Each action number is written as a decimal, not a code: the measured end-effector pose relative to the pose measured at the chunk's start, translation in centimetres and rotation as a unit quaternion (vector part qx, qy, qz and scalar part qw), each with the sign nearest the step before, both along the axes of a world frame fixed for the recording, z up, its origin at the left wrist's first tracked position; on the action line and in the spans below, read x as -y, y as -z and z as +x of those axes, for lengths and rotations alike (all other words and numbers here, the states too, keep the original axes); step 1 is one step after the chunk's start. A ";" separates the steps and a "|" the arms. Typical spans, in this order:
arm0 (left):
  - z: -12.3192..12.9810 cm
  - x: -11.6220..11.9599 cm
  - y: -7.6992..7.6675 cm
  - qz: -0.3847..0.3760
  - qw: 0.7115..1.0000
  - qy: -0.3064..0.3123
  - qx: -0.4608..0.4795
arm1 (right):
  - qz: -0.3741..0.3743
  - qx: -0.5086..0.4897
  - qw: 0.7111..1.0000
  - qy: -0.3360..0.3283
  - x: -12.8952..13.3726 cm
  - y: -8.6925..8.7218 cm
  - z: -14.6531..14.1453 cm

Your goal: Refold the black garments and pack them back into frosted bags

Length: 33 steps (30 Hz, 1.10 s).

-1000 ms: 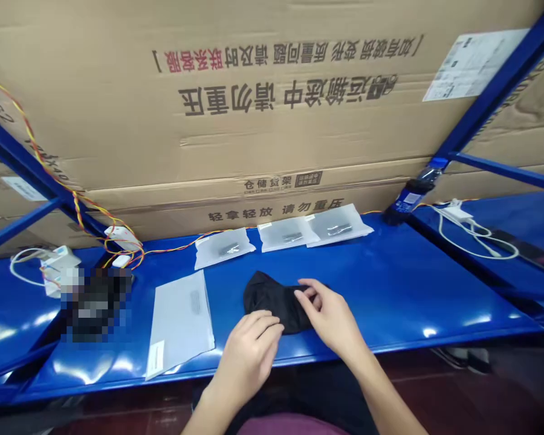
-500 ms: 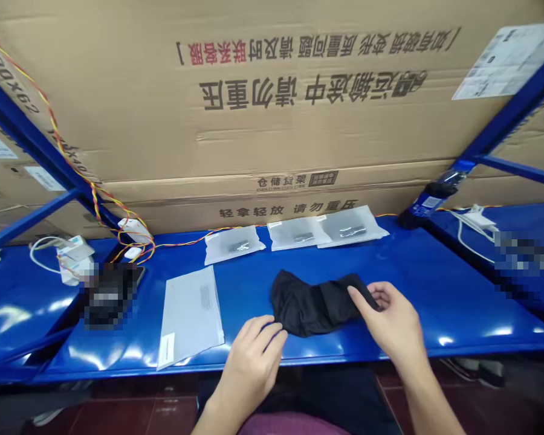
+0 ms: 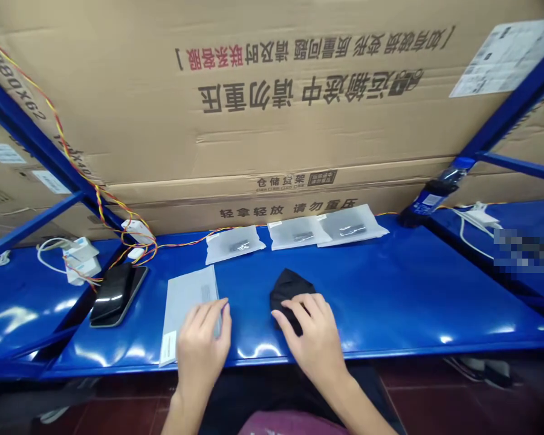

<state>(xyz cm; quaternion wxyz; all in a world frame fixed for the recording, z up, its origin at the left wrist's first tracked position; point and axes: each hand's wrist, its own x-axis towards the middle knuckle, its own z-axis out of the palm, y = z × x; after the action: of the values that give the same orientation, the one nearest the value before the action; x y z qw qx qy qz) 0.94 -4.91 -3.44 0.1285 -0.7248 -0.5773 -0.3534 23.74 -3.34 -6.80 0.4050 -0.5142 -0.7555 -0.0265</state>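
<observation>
While by the blue shelf's front edge point(image 3: 367, 354), right hand point(image 3: 315, 334) on black cloth point(image 3: 291, 284)

We see bright light from above, leaving white glare along the front edge of the glossy blue steel shelf point(image 3: 390, 338) and on the phone point(image 3: 111, 293). Shadows stay soft, the floor point(image 3: 118, 414) falls dim, the wide lens bends the shelf frame point(image 3: 512, 103) near the corners, and a pixelated patch point(image 3: 523, 251) blurs the right side.

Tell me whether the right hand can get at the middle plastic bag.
Probably yes: the right hand rests on the black cloth, with only blue shelf between it and the bag.
</observation>
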 end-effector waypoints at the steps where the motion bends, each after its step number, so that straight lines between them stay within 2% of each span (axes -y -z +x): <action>1: -0.7 -0.3 0.1 -0.023 0.999 -0.048 -0.010 | 0.011 -0.003 1.000 -0.007 -0.1 -0.3 0.7; 4: -2.0 -1.6 0.8 -0.109 0.976 -0.180 -0.055 | -0.002 0.064 0.995 -0.073 -0.2 -0.8 2.6; 5: -2.2 -2.0 1.0 -0.133 0.967 -0.206 -0.075 | -0.020 0.093 0.991 -0.099 -0.2 -0.6 3.1; 7: -2.1 -2.6 1.3 -0.166 0.955 -0.218 -0.116 | -0.054 0.130 0.981 -0.133 0.1 0.0 3.9; 10: -1.8 -2.5 1.3 -0.204 0.955 -0.167 -0.137 | -0.083 0.144 0.975 -0.150 1.1 0.9 4.8; 14: -1.4 -0.9 1.0 -0.244 0.956 -0.077 -0.144 | -0.104 0.144 0.966 -0.186 2.9 1.5 6.5; 16: -1.1 -0.2 0.7 -0.249 0.958 -0.006 -0.141 | -0.113 0.106 0.964 -0.216 3.4 1.7 7.5; 18: -0.5 0.1 0.5 -0.237 0.960 0.067 -0.130 | -0.136 0.011 0.965 -0.225 3.4 1.7 8.2; 19: -0.1 0.0 0.4 -0.228 0.961 0.093 -0.127 | -0.152 -0.065 0.965 -0.203 3.3 1.6 8.4; 20: 0.3 -0.2 0.2 -0.223 0.960 0.113 -0.130 | -0.172 -0.157 0.960 -0.154 3.0 1.4 8.5; 21: 0.8 -0.5 0.0 -0.222 0.957 0.126 -0.137 | -0.192 -0.261 0.942 -0.085 2.6 1.1 8.5; 22: 1.3 -1.0 -0.2 -0.224 0.954 0.133 -0.148 | -0.207 -0.364 0.908 -0.009 2.2 0.6 8.4; 24: 2.4 -2.0 -0.7 -0.227 0.948 0.143 -0.171 | -0.211 -0.522 0.820 0.106 1.5 -0.5 8.0; 25: 2.9 -2.5 -1.1 -0.226 0.946 0.147 -0.181 | -0.194 -0.565 0.790 0.139 1.4 -1.1 7.8; 26: 3.4 -3.0 -1.4 -0.223 0.944 0.154 -0.187 | -0.163 -0.579 0.783 0.161 1.4 -1.6 7.5; 27: 3.9 -3.4 -1.8 -0.218 0.943 0.164 -0.190 | -0.118 -0.562 0.799 0.180 1.6 -2.1 7.2; 29: 4.8 -4.0 -2.7 -0.212 0.941 0.189 -0.184 | -0.009 -0.444 0.878 0.180 2.2 -2.6 6.7; 30: 5.2 -4.2 -3.1 -0.211 0.940 0.202 -0.174 | 0.036 -0.352 0.926 0.134 2.4 -2.7 6.5; 31: 5.6 -4.3 -3.5 -0.212 0.939 0.216 -0.162 | 0.069 -0.254 0.963 0.058 2.6 -2.7 6.2; 32: 6.0 -4.3 -3.8 -0.215 0.937 0.232 -0.149 | 0.091 -0.164 0.982 -0.033 2.5 -2.5 5.9; 33: 6.4 -4.3 -4.0 -0.218 0.934 0.248 -0.136 | 0.109 -0.092 0.983 -0.116 2.3 -2.3 5.6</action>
<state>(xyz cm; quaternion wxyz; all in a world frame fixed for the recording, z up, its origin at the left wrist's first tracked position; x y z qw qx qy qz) 7.30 -0.59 0.58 -0.0471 -0.8962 -0.4191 -0.1373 29.36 -5.60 -4.47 0.5268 -0.3765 -0.7620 -0.0137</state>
